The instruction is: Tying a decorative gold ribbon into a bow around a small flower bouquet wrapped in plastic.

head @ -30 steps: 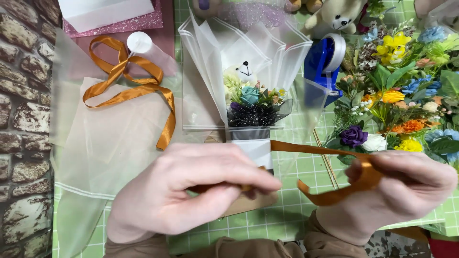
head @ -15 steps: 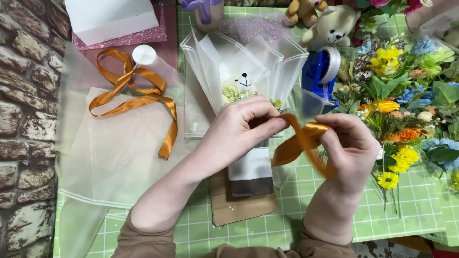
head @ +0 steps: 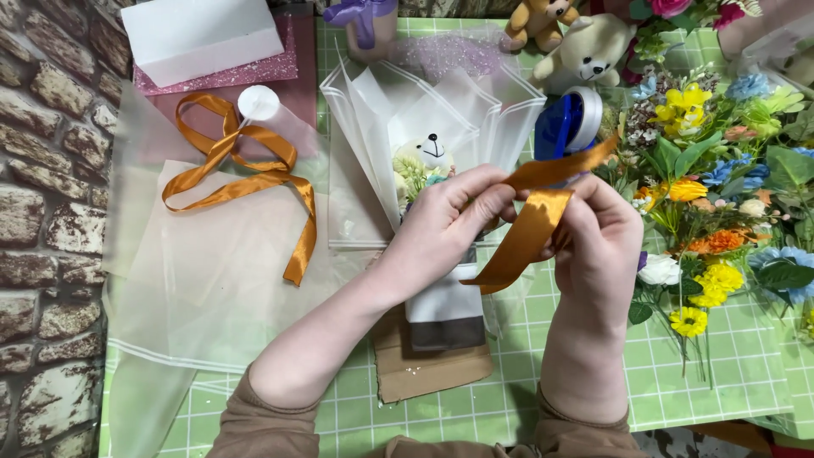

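My left hand (head: 454, 216) and my right hand (head: 598, 233) both pinch an orange satin ribbon (head: 530, 225) in front of a small bouquet. The ribbon folds between the hands, one end rising toward the upper right and the other hanging down. The bouquet (head: 428, 161) is wrapped in clear and white sheets and holds a small white bear toy with little flowers. Its white and brown base (head: 445, 314) rests on a piece of cardboard (head: 428, 373). My hands hide the bouquet's waist.
A second loose orange ribbon (head: 237, 174) lies on translucent wrapping sheets (head: 195, 280) at left, near a white spool (head: 258, 103). A blue tape dispenser (head: 566, 123), plush bears (head: 585, 51) and a heap of artificial flowers (head: 721, 195) fill the right side. A white box (head: 199, 34) sits at the back.
Both hands have moved up from the near edge to the bouquet's middle. The ribbon went from stretched sideways to folded between the fingertips in front of the wrap.
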